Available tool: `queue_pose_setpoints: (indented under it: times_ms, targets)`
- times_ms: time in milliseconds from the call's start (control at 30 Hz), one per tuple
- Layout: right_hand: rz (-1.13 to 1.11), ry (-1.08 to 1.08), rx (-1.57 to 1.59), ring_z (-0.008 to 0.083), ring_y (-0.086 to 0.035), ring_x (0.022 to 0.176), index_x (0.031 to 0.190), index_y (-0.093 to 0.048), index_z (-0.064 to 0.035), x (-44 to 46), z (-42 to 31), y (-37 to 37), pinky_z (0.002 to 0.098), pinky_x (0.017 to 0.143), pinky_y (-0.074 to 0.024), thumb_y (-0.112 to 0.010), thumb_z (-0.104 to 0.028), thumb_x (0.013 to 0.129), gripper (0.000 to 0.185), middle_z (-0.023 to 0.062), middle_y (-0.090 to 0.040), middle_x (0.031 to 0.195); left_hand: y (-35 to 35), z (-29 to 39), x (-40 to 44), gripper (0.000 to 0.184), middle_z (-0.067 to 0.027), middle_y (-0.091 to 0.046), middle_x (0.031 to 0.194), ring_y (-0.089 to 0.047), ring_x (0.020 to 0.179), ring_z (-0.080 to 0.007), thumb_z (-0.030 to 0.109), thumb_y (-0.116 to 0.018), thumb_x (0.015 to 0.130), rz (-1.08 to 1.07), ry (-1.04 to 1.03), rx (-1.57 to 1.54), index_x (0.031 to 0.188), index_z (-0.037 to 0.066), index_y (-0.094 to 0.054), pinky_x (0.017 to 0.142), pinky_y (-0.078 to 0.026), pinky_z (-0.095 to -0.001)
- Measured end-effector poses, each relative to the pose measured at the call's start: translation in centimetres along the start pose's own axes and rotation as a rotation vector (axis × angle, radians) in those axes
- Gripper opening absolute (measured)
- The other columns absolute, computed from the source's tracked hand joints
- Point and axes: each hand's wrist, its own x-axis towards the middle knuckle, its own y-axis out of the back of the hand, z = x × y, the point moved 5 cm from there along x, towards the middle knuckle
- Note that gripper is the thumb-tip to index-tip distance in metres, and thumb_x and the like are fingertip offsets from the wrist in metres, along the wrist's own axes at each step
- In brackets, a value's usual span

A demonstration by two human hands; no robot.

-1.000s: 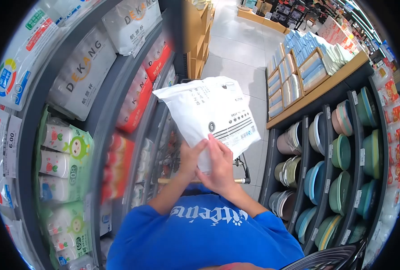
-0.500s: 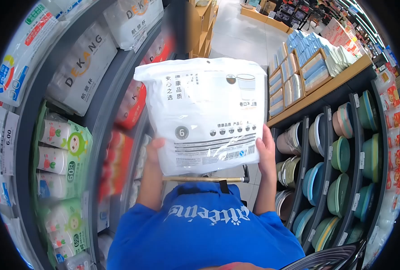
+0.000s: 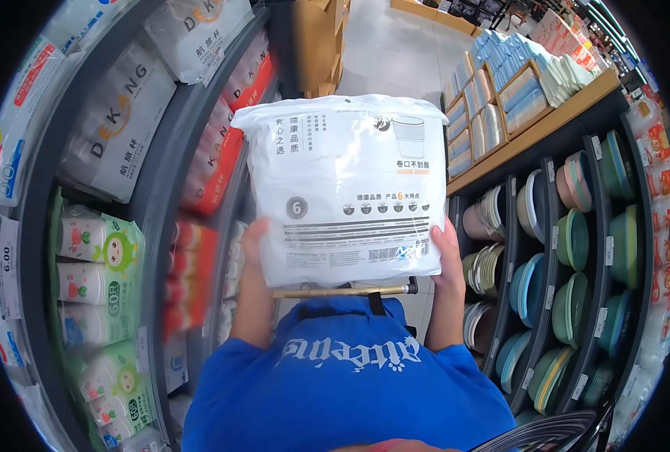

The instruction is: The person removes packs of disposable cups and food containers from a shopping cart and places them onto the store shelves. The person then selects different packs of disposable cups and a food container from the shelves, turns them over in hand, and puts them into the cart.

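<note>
A white plastic pack of disposable cups (image 3: 342,181) is held up in front of my chest, its printed side facing me. The print includes a line drawing of a cup, a dark circle with a 6, and rows of small text. My left hand (image 3: 254,245) grips the lower left side edge, and my right hand (image 3: 448,252) grips the lower right. Most of my fingers are hidden behind the pack. Thumbs show at the sides.
Shelves on the left hold DEKANG cup packs (image 3: 116,113) and green-wrapped paper cups (image 3: 97,264). On the right are stacked plastic basins (image 3: 572,237) below a wooden display (image 3: 538,162) of folded cloth-like packs. A gold-coloured bar (image 3: 327,292) crosses below the pack.
The pack is tilted slightly differently, with less glare, so its print reads more clearly. Both hands keep their grip. The left shelves have shifted a little leftward in view.
</note>
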Motion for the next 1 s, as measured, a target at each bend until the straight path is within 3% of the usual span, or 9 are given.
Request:
queue_pose_setpoints:
  times_ms: [300, 400, 500, 533, 600, 700, 833, 900, 1000]
  targets:
    - [0.012, -0.017, 0.024, 0.0241, -0.065, 0.117, 0.146, -0.036, 0.0064, 0.6, 0.3, 0.7, 0.0352, 0.098, -0.0535, -0.066, -0.030, 0.096, 0.069, 0.0200, -0.060, 0.133, 0.1, -0.8, 0.9, 0.080, -0.0290, -0.050, 0.144, -0.059, 0.125, -0.0403, 0.032, -0.061, 0.089, -0.095, 0.027, -0.105, 0.150, -0.010, -0.031, 0.106, -0.049, -0.0478]
    - [0.038, -0.056, 0.017, 0.0235, -0.062, 0.120, 0.145, -0.038, 0.0046, 1.4, 1.3, 2.4, 0.0353, 0.100, -0.0512, -0.068, -0.028, 0.095, 0.066, 0.0194, -0.058, 0.133, 1.1, -1.1, 0.9, 0.067, -0.0248, -0.057, 0.139, -0.062, 0.122, -0.0338, 0.032, -0.060, 0.096, 0.110, 0.029, 0.003, 0.146, -0.008, -0.039, 0.105, -0.049, -0.0418]
    - [0.094, -0.114, 0.005, 0.0242, -0.063, 0.119, 0.144, -0.040, 0.0047, 3.9, 2.9, 4.8, 0.0364, 0.100, -0.0515, -0.067, -0.022, 0.095, 0.062, 0.0196, -0.060, 0.133, 3.9, -0.5, 2.3, 0.050, -0.0200, -0.067, 0.123, -0.068, 0.108, -0.0244, 0.031, -0.052, 0.105, 0.438, -0.056, 0.746, 0.138, -0.006, -0.050, 0.093, -0.055, -0.0348]
    - [0.135, -0.132, -0.017, 0.0246, -0.063, 0.118, 0.143, -0.041, 0.0047, 5.0, 3.9, 6.0, 0.0367, 0.100, -0.0518, -0.068, -0.020, 0.095, 0.061, 0.0196, -0.060, 0.132, 4.3, -0.3, 1.9, 0.041, -0.0135, -0.070, 0.120, -0.068, 0.104, -0.0180, 0.025, -0.054, 0.106, 0.504, -0.117, 0.867, 0.135, -0.005, -0.053, 0.090, -0.053, -0.0301]
    - [0.212, -0.170, -0.064, 0.0254, -0.064, 0.116, 0.142, -0.043, 0.0047, 7.7, 7.0, 9.0, 0.0374, 0.099, -0.0524, -0.068, -0.016, 0.094, 0.059, 0.0195, -0.061, 0.131, 8.6, -1.0, 0.2, 0.040, -0.0122, -0.072, 0.114, -0.069, 0.098, -0.0163, 0.026, -0.057, 0.104, 0.578, -0.296, 1.167, 0.129, -0.005, -0.059, 0.086, -0.054, -0.0298]
    - [0.281, -0.333, -0.150, 0.0266, -0.066, 0.110, 0.137, -0.048, 0.0065, 13.3, 15.5, 14.6, 0.0372, 0.093, -0.0544, -0.073, -0.013, 0.089, 0.057, 0.0180, -0.065, 0.126, 14.4, -3.5, -4.3, 0.037, -0.0201, -0.074, 0.106, -0.072, 0.098, -0.0269, 0.029, -0.063, 0.099, 0.722, -0.013, 1.399, 0.121, -0.001, -0.066, 0.086, -0.054, -0.0360]
    - [0.318, -0.465, -0.212, 0.0278, -0.070, 0.100, 0.129, -0.056, 0.0066, 19.8, 28.3, 19.8, 0.0395, 0.084, -0.0577, -0.076, -0.008, 0.083, 0.053, 0.0175, -0.069, 0.117, 19.8, -8.6, -10.4, 0.035, -0.0166, -0.075, 0.097, -0.071, 0.091, -0.0381, 0.029, -0.068, 0.092, 0.828, 0.170, 1.820, 0.111, 0.000, -0.069, 0.081, -0.054, -0.0442]
    - [0.335, -0.498, -0.122, 0.0288, -0.070, 0.098, 0.126, -0.059, 0.0065, 21.4, 32.4, 18.7, 0.0405, 0.084, -0.0581, -0.076, -0.007, 0.083, 0.048, 0.0173, -0.070, 0.114, 20.7, -10.8, -11.9, 0.027, -0.0119, -0.075, 0.094, -0.070, 0.090, -0.0350, 0.027, -0.067, 0.090, 0.906, 0.258, 1.965, 0.101, 0.003, -0.072, 0.085, -0.051, -0.0464]
    - [0.282, -0.634, -0.138, 0.0329, -0.070, 0.099, 0.131, -0.055, 0.0064, 23.4, 41.2, 19.3, 0.0444, 0.084, -0.0600, -0.072, -0.008, 0.087, 0.049, 0.0197, -0.068, 0.117, 19.1, -12.6, -11.2, 0.015, -0.0071, -0.072, 0.084, -0.067, 0.086, -0.0287, 0.022, -0.066, 0.085, 0.878, 0.031, 2.308, 0.087, 0.009, -0.073, 0.088, -0.043, -0.0469]
